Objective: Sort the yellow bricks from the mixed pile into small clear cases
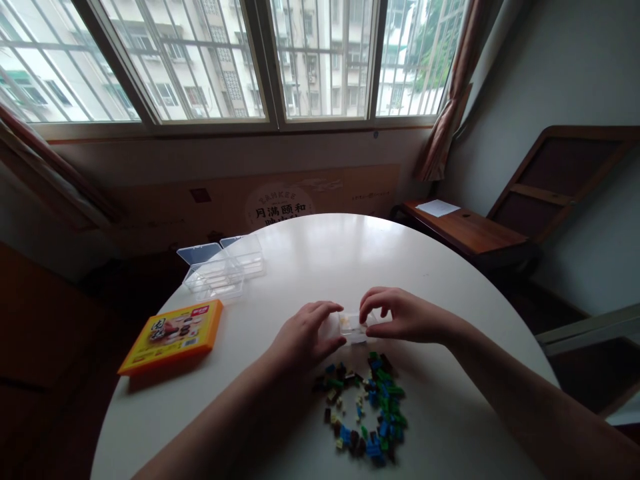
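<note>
A small clear plastic box (351,325) lies on the white round table, with a few pale yellowish pieces visible inside. My left hand (306,331) curves round its left end, thumb and fingertips at the box's corners. At the right end, my right hand (395,315) has its thumb and forefinger closed on the box's edge; whether a small piece is also between them cannot be made out. Just in front of the box lies a loose ring of small building bricks (387,407) in green, blue, dark brown and cream.
Clear plastic cases with raised lids (217,270) stand at the table's back left edge. Nearer on the left lies a yellow-orange box (173,337) with printed pictures. A wooden chair (475,230) bearing a white sheet (438,208) is beyond the table at right.
</note>
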{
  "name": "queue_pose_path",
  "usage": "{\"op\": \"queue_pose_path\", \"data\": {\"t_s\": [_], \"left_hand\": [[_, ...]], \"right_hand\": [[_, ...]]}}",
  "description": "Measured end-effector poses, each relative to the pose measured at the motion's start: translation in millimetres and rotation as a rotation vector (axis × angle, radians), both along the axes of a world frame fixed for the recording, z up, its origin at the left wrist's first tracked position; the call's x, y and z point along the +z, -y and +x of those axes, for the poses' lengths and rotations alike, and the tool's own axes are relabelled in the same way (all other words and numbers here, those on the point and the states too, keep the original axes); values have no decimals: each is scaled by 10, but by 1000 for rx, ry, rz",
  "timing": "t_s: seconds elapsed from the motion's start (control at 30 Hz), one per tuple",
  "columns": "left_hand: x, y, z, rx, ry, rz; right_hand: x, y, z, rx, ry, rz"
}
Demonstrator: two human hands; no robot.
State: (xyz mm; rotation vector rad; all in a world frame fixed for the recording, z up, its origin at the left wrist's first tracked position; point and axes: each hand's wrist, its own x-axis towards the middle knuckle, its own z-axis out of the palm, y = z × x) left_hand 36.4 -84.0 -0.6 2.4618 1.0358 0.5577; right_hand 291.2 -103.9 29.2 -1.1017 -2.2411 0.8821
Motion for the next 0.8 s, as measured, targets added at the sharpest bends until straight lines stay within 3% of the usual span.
{"op": "queue_pose_path", "data": {"t_s": [0.2, 0.37, 0.8], "left_hand": [[-86, -93, -46, -67, 81, -24], [-210, -134, -16, -9, 116, -21], [-158, -96, 49, 81, 124, -29]], "right_hand": [[-101, 16, -51, 24, 45, 78], [-164, -4, -65, 21, 53, 93], [-70, 172, -262, -128, 339, 313]]}}
